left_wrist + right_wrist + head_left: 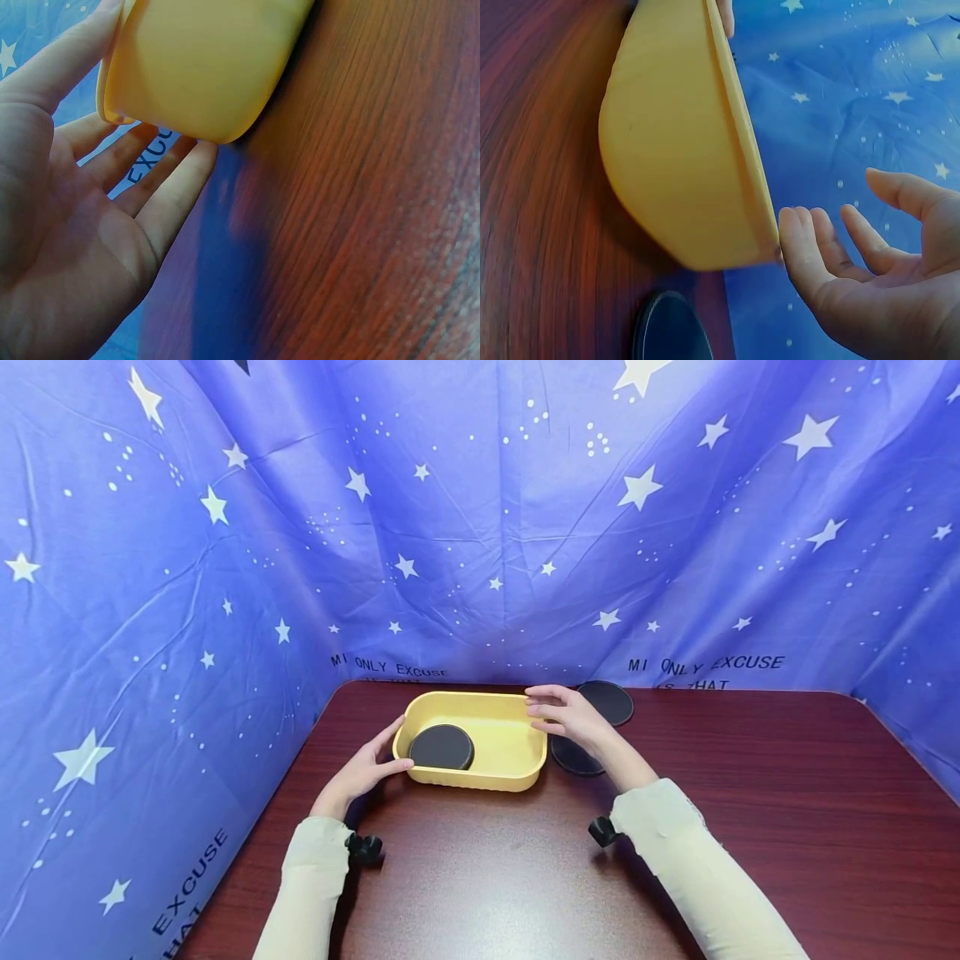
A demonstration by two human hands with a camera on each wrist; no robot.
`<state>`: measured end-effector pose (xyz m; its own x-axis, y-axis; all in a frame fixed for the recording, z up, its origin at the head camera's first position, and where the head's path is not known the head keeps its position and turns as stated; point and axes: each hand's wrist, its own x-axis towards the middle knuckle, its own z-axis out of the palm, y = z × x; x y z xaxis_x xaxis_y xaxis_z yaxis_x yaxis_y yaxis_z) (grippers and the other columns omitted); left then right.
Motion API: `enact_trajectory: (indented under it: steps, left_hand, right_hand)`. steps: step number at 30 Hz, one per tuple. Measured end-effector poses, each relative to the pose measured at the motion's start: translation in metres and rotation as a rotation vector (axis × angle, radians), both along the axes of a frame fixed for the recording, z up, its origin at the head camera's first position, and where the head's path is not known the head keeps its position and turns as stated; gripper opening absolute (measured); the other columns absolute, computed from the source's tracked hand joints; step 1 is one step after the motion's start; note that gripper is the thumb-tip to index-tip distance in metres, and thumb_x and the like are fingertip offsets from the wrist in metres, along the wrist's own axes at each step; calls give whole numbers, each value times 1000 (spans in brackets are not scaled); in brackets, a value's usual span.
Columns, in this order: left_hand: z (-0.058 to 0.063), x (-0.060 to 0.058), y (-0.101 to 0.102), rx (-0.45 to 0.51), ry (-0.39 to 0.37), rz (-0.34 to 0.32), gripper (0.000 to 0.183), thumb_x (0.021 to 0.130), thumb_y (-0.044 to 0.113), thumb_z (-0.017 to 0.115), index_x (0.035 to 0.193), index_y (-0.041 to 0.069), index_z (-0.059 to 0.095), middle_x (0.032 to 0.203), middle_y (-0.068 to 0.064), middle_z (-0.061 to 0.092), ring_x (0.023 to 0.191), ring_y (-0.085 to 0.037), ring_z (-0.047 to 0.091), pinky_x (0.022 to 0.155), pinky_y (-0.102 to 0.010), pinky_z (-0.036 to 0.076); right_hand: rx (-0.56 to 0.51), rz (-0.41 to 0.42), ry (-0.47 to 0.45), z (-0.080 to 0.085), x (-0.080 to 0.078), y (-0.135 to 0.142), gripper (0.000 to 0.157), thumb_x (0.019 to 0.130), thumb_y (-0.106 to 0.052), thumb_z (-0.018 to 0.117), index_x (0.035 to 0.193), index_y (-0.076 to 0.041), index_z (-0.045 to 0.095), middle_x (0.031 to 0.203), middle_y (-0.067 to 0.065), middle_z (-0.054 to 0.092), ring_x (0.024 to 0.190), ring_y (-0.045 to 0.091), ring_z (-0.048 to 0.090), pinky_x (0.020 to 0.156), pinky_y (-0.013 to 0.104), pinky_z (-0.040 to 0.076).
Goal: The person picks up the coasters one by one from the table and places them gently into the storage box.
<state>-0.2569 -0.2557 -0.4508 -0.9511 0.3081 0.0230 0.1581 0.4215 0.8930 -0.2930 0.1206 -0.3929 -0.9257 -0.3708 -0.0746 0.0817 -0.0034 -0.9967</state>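
Observation:
A yellow plastic basin (pixel 480 781) with rounded corners stands at the back of the table. Inside it, toward its left end, lies a round black coaster (pixel 442 747). My left hand (pixel 366 770) grips the basin's left end, thumb at the near rim and fingers along the end wall; the left wrist view shows this hand (pixel 90 202) around the yellow corner. At the opposite end, my right hand (pixel 573 720) hovers beside the rim with fingers loosely extended. In the right wrist view that hand (pixel 877 262) has fingertips right at the basin's edge (pixel 682 150), thumb apart.
Two more round black coasters, a near one (pixel 573 757) and a far one (pixel 609 702), lie right of the basin, partly behind my right hand. A blue star-printed curtain (pixel 495 527) hangs behind and left of the dark red wooden table (pixel 787 793).

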Motion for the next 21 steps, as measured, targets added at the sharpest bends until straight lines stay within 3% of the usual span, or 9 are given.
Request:
enact_trajectory:
  steps: [6,14,21]
  left_hand:
    - [-1,0,-1,16,8,-5,81,94,15,69,160,16,23,167,-12,20,155,-35,14,124,-59,13]
    - [-1,0,-1,27,11,-9,81,94,16,69,160,15,22,167,-13,20,155,-35,14,124,-58,14]
    - [1,0,0,9,15,-8,81,94,16,68,160,16,22,167,-12,20,155,-34,14,124,-57,14]
  right_hand:
    - [-13,-25,28,-4,-1,20,54,99,-3,57,146,11,36,125,9,59,102,2,64,104,37,51]
    - [51,-75,51,-9,-1,48,57,100,-10,58,148,10,34,128,5,58,102,-3,64,106,37,50]
    - [80,-119,57,-17,1,70,61,98,-12,63,148,10,35,122,-4,60,95,-8,63,97,25,55]
